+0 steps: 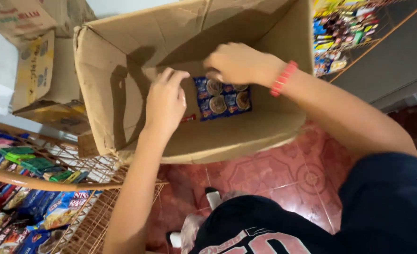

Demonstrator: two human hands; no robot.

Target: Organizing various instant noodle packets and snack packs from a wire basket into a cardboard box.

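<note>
Snack racks (34, 188) flank us on the left, above red floor tiles (274, 174). Our left hand (165, 101) rests loosely curled and empty inside the cardboard box (109, 84); our right hand (234, 62) pinches at blue biscuit packs (222, 99) on its bottom. Packs could slip from so light a grip, we judge.
</note>
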